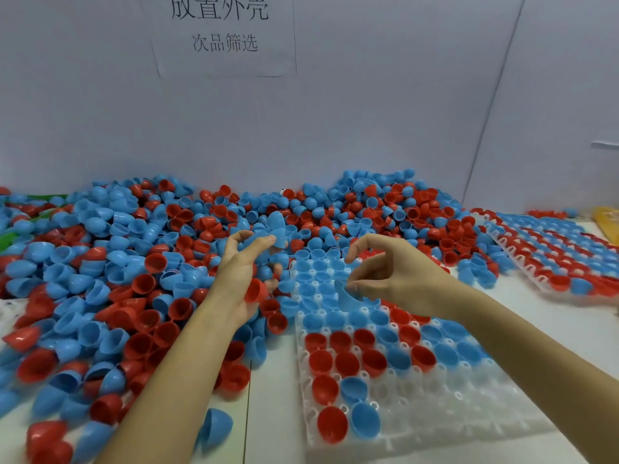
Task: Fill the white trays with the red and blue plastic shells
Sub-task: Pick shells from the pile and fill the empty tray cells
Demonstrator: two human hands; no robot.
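Note:
A big heap of red and blue plastic shells (pixel 110 272) covers the table's left and back. A white tray (pixel 445 416) lies at the front right, its far rows filled with shells and its near right pockets bare. My left hand (pixel 239 279) hovers at the heap's edge, pinching a blue shell (pixel 278 227) at its fingertips and cupping a red shell (pixel 255 291) in the palm. My right hand (pixel 388 276) hangs over the tray's far rows, thumb and fingers pinching a blurred blue shell (pixel 346 294).
A second white tray (pixel 569 256), filled with shells, lies tilted at the back right. A white wall with a printed paper sign (pixel 221 31) stands close behind the heap. A lone blue shell (pixel 214 426) lies near the front edge. A yellow object (pixel 608 222) shows at far right.

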